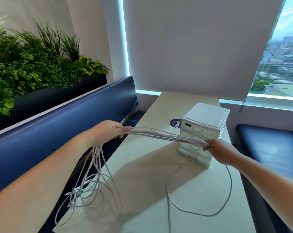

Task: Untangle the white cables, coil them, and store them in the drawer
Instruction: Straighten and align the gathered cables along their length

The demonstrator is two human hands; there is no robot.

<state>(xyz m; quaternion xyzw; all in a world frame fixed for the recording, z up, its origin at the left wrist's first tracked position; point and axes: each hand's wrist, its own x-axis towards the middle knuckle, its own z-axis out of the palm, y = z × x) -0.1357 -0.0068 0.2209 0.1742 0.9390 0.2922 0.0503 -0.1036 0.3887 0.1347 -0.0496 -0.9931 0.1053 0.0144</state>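
grip on both sides: left hand [111, 129] curls round the white cables [167, 137], right hand [219, 151] clutches them too, bundle stretched in the air between. loose loops hang from the left hand onto the tabletop [142, 165], one strand trails below the right. drawer unit [202, 133] stands just behind, drawers pushed in.

Arms outstretched, left hand [108, 130] clenched, right hand [219, 151] clenched
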